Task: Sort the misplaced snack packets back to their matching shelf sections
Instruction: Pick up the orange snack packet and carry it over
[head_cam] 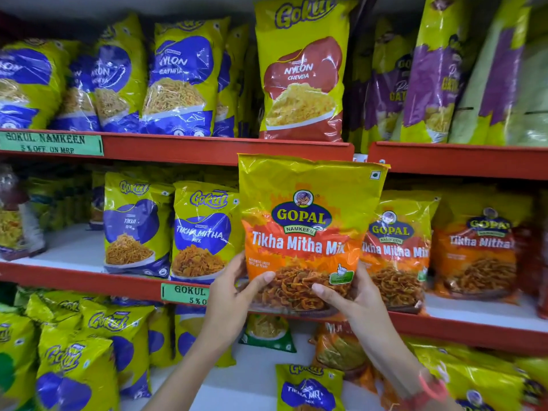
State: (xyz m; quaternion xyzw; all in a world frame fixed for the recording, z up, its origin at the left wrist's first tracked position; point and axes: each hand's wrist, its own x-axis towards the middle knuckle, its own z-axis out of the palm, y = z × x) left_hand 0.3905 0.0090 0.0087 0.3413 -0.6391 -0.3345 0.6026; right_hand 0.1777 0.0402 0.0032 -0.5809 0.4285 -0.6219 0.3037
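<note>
I hold a yellow and orange Gopal Tikha Mitha Mix packet [305,232] upright in front of the middle shelf. My left hand [234,295] grips its lower left corner and my right hand [353,298] grips its lower right. Just right of it, on the middle shelf [474,327], stand matching Gopal Tikha Mitha packets [397,250], with another Gopal packet [477,250] further right. To its left stand blue and yellow Gokul Tikha Mitha Mix [201,232] and Gokul Tikha Sev [133,223] packets.
The top shelf [207,146] carries Gokul Nylon Gathiya packets [181,78], a red Nylon Chevda packet [301,72] and purple packets [439,72]. Green price labels [50,143] sit on the red shelf edges. The bottom shelf holds several Gokul packets [77,366] and a green packet [267,333].
</note>
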